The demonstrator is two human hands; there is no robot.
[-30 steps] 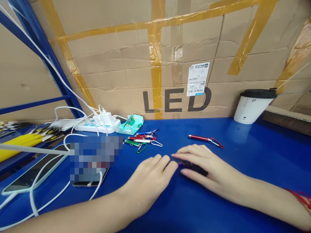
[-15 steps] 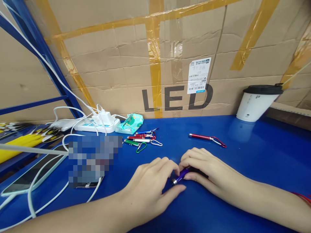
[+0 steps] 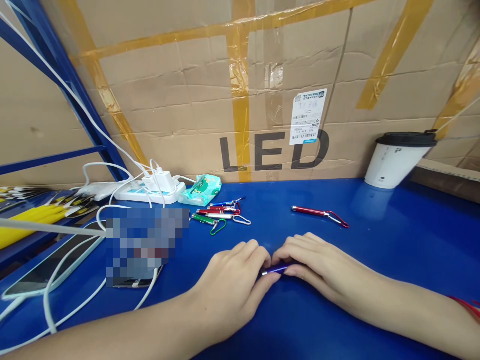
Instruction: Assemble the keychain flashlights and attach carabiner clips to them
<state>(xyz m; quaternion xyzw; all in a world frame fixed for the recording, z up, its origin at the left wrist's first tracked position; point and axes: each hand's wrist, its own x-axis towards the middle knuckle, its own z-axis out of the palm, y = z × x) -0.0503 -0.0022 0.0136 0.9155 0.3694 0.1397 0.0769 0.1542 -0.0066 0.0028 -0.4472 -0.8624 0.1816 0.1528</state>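
Purple tube: slim shiny purple metal tube with a silver end (image 3: 275, 269), between both hands, low over the smooth blue tabletop (image 3: 318, 325), front and centre. Whether it touches the top: can't tell.
Left hand: bare left hand (image 3: 236, 280), thumb and curled fingers closed on the silver end; probably steadies that end.
Right hand: bare right hand (image 3: 315, 260), thumb below, fingers over, clamped on the other end. That end is hidden, so can't tell if it carries a clip.
Two-hand hold: one hand per end, fingertips nearly meeting; a tube this short leaves little room, and opposed grips likely give control of twist and pull.
Lone red tube: glossy red metal tube with a red carabiner clip (image 3: 309, 211), lying beyond the right hand, well apart from the cluster; looks set aside on purpose.
Cluster: green metal tube with green clip (image 3: 204, 219), silver-white tube (image 3: 219, 216), red ones and a blue one (image 3: 221, 204), bunched beyond the left hand, probably to keep them within reach.
Power strip: white plastic strip with chargers (image 3: 168, 197), at the back left, likely so cords stay off the hand area.
Cup: white paper cup, black lid (image 3: 384, 162), back right, clear of both elbows.
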